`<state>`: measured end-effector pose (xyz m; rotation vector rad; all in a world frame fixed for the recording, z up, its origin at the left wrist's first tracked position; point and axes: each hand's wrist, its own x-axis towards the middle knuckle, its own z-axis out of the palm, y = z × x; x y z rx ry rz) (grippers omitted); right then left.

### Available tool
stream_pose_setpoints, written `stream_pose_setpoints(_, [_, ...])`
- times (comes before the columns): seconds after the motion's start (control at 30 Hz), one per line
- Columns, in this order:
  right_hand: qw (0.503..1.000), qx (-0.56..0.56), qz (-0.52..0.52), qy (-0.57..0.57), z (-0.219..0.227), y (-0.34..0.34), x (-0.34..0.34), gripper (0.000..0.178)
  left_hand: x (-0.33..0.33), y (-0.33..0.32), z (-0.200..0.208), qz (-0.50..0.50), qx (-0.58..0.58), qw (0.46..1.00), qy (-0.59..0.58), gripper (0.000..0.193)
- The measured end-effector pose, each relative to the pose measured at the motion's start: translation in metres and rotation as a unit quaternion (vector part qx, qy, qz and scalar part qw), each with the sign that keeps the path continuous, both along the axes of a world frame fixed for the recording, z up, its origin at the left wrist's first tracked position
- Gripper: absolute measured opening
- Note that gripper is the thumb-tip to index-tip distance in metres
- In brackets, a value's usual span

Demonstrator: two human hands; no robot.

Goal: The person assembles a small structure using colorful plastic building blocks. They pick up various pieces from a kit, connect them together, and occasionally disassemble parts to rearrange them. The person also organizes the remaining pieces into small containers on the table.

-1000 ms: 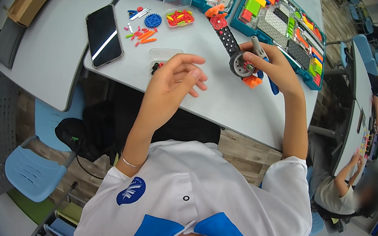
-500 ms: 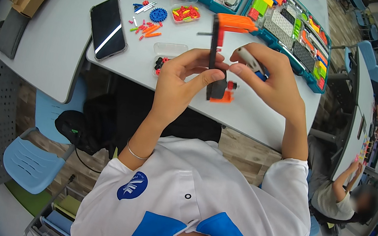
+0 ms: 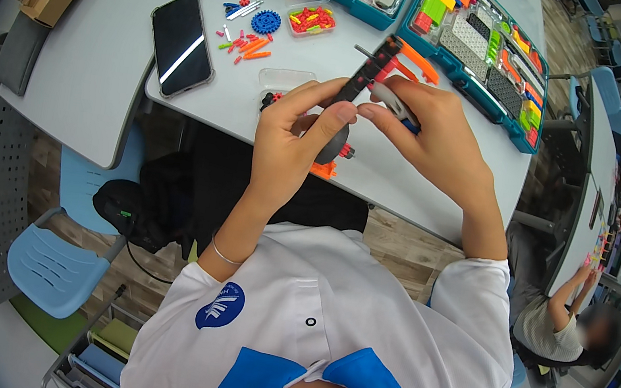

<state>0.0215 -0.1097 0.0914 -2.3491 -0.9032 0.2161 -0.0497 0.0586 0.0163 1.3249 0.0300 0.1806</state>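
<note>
Above the white table, my left hand [image 3: 297, 124] is closed around a toy building model [image 3: 362, 75]. The model has a long black beam, orange pieces at both ends and small red connectors; it leans with its upper end to the right. My right hand [image 3: 443, 138] pinches a light grey piece with blue on it [image 3: 393, 100], whose exact kind I cannot make out. The tip of this grey piece is against or very close to the model's right side by the red connectors. My fingers partly cover both.
A phone [image 3: 182, 45] lies left of loose pegs [image 3: 252, 46] and a blue gear [image 3: 266, 22]. Nearby are a clear box of red and yellow pegs [image 3: 312, 21] and another clear box [image 3: 283, 79]. Teal parts cases [image 3: 468, 77] stand behind. Another person [image 3: 565, 324] sits at right.
The model has tilted from upright, its upper end swinging right and its lower end left. My right hand has brought the grey piece up against or close to its side.
</note>
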Motion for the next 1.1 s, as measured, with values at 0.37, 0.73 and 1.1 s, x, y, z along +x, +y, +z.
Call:
stream_pose_setpoints(0.37, [0.999, 0.015, 0.033, -0.017, -0.009, -0.002, 0.002, 0.026, -0.001, -0.002, 0.001, 0.031, -0.007, 0.999, 0.008, 0.036])
stream_pose_setpoints(0.73, [0.998, -0.019, 0.0, -0.065, -0.01, 0.0, -0.003, 0.028, -0.004, -0.007, 0.004, 0.012, -0.018, 1.0, -0.004, 0.036])
stream_pose_setpoints(1.1, [0.997, 0.013, -0.008, -0.077, -0.01, -0.002, -0.004, 0.029, -0.002, 0.0, 0.0, -0.004, -0.04, 0.999, 0.021, 0.032])
